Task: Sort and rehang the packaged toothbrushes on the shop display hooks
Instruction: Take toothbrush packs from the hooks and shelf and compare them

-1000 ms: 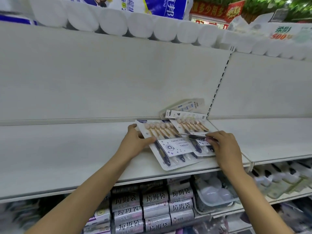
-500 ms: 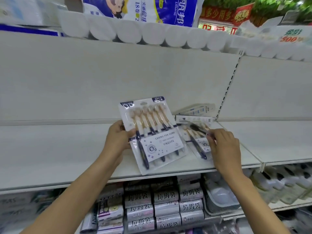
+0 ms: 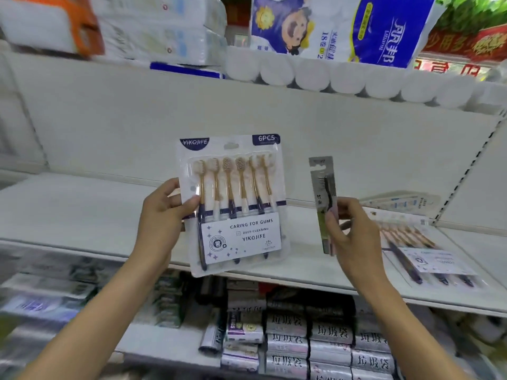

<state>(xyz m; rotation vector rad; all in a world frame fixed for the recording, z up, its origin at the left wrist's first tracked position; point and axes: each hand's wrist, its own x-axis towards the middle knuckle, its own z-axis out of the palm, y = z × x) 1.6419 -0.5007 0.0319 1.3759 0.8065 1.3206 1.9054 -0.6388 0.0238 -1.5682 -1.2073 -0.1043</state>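
My left hand grips the left edge of a six-pack of gold-and-navy toothbrushes, held upright in front of the shelf's back panel. My right hand pinches a narrow single-toothbrush pack with a dark brush, also held upright. A second six-pack lies flat on the white shelf to the right of my right hand. Behind it lies another flat pack against the back panel. No display hooks are visible.
Toilet-paper rolls and a blue bagged pack sit on the shelf above. Rolls of bin bags fill the shelf below. A slotted upright divides the back panel at the right.
My left hand has lifted the six-pack off the shelf and stood it upright. My right hand has picked the single pack off the pile and raised it. The camera has moved closer and to the left.
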